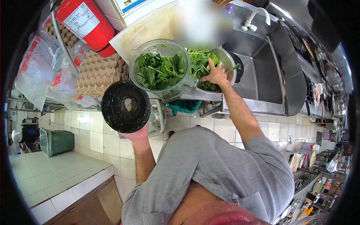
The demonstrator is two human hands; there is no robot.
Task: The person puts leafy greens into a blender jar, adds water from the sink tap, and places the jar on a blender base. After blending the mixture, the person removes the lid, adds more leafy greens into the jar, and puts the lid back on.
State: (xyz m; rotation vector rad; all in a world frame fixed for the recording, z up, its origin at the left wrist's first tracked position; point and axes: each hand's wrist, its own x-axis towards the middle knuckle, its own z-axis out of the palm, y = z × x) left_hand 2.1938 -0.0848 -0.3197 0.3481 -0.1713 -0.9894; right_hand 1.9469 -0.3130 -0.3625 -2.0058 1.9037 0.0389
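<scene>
In my left hand (pixel 139 134) is a round black lid (pixel 125 106), held from below, its hollow side facing up with green bits stuck inside. A clear blender jug (pixel 161 88) stands on the counter, filled with chopped green leaves (pixel 161 70). Just right of the jug, my right hand (pixel 216 74) lies with fingers spread on the greens (pixel 200 62) in a metal bowl (pixel 229 63). The fingers press into the leaves and stems, and some fingertips are partly hidden.
A steel sink (pixel 258 71) with a white faucet (pixel 258 18) is on the right. Egg trays (pixel 95 73), plastic bags (pixel 37 77) and a red fire extinguisher (pixel 84 22) stand at the left. Below the counter edge are a green net (pixel 183 107) and a plastic bin (pixel 159 120).
</scene>
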